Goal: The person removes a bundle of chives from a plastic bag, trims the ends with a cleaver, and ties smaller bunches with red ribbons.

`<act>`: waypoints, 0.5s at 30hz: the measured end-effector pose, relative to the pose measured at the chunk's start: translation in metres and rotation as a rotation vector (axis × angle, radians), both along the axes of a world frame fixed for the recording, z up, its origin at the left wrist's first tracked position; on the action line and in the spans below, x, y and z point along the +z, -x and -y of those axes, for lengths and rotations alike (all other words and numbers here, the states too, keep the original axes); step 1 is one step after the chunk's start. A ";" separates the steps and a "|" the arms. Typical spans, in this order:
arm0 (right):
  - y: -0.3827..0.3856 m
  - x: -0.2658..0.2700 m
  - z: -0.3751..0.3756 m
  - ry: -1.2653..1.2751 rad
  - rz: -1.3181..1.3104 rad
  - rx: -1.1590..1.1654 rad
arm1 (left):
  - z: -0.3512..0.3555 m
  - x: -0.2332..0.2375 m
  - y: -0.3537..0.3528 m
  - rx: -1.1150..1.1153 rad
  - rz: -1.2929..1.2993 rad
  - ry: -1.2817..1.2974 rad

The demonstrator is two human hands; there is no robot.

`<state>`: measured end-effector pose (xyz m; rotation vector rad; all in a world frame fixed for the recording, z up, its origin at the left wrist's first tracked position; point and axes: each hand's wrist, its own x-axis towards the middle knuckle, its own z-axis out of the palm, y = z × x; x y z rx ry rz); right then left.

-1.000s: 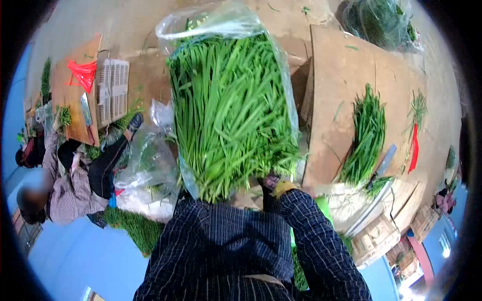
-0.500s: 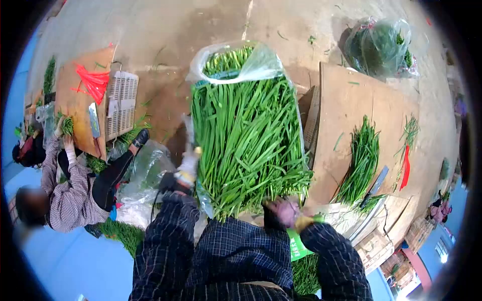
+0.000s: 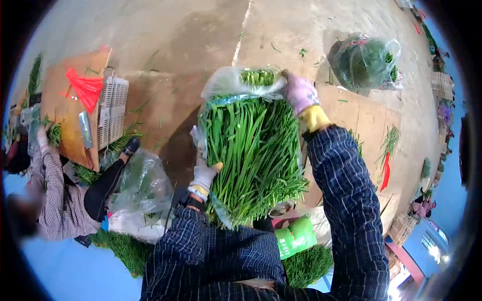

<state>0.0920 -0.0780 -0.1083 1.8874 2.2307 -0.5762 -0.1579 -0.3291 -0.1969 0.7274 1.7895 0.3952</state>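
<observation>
My right hand pinches the clear bag at its far right corner; left hand (thumb spread) touches its left side beside green leaves, closure indeterminable.

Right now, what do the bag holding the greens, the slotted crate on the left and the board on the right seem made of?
Bag: thin, glossy clear plastic film, judging by its highlights and wrinkles. Crate: probably moulded plastic, given its pale, regular slotted wall. Board: likely wood or plywood, flat and dull tan, though the look leaves that open.
</observation>
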 end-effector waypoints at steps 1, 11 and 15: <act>0.007 -0.001 -0.021 0.102 -0.096 -0.202 | -0.002 0.005 -0.001 0.074 0.049 0.052; 0.009 -0.134 -0.152 0.236 -0.728 -0.369 | 0.015 -0.015 0.001 -0.005 -0.018 -0.001; -0.034 -0.196 -0.152 0.308 -0.828 -0.331 | 0.008 -0.012 0.011 0.029 -0.026 -0.343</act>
